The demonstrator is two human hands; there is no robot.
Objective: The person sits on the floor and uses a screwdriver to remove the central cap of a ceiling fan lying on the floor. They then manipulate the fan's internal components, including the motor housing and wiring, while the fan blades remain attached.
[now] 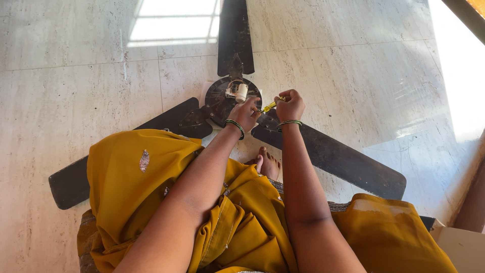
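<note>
A dark three-bladed ceiling fan (222, 98) lies flat on the pale marble floor in front of me. Its round motor hub carries a white cylindrical part (239, 92) on top. My right hand (290, 105) is closed around a small screwdriver with a yellow handle (269, 106), its tip pointing down-left toward the hub's near edge. My left hand (245, 113) rests on that edge of the hub, fingers curled next to the screwdriver tip. Both wrists wear green bangles.
One blade (235, 35) points away from me, one (336, 156) runs to the lower right, one (70, 184) to the lower left under my yellow garment (141, 187). My bare foot (267, 163) lies near the hub. A cardboard box corner (462, 245) sits at the lower right.
</note>
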